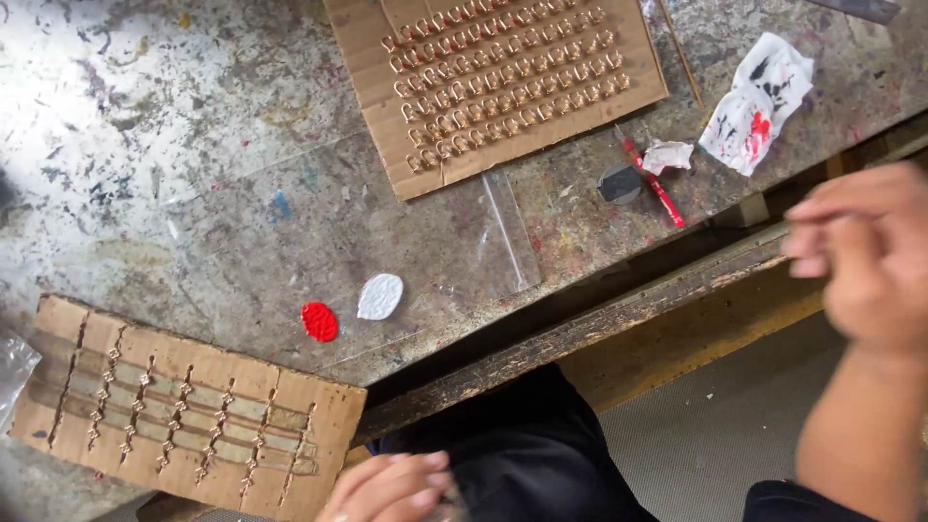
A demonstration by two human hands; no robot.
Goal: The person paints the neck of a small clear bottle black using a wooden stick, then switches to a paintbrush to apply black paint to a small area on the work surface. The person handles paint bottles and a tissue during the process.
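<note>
Two cardboard sheets lie on the paint-spattered table [193, 145]. The far cardboard sheet [503, 87] holds many rows of small shiny metal hooks [507, 82]. The near cardboard sheet [184, 406] holds a few lines of them. The left hand [391, 488] is curled low beside it, the right hand [860, 256] is blurry; I cannot tell if they hold anything.

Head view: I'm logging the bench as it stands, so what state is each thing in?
Upper cardboard sheet: flat, packed with rows of small metal rings.
Lower cardboard sheet: flat, few slotted columns of rings.
Red paint blob: on the table, beside the white one.
White paint blob: on the table.
Red tool: lying down.
Rag: crumpled, stained.
Left hand: curled, contents unclear.
Right hand: raised, blurred.
</note>
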